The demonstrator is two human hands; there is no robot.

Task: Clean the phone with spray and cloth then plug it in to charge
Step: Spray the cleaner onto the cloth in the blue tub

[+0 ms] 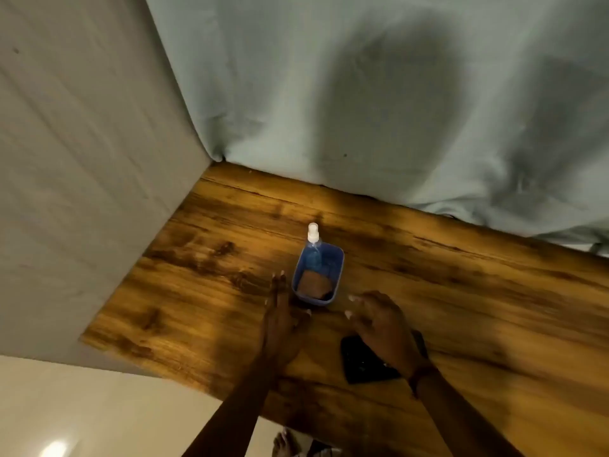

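A small blue plastic tub (pixel 337 275) stands on the wooden table (pixel 461 291). In it leans a clear spray bottle (pixel 313 245) with blue liquid and a white nozzle, and a brown folded cloth (pixel 313 285) lies at its near end. My left hand (pixel 280 311) is flat and upright just left of the tub, fingers straight, holding nothing. To the tub's right, my right hand (pixel 379 321) hovers with fingers spread and nothing in it. A black phone (pixel 362 364) lies flat on the table under my right hand and wrist, partly hidden.
A grey-green cloth sheet (pixel 362 94) hangs behind the table's far edge. A pale wall (pixel 82 159) runs along the table's left side. The table's near-left edge drops to a light floor (pixel 99 407), where my foot (pixel 283 443) shows.
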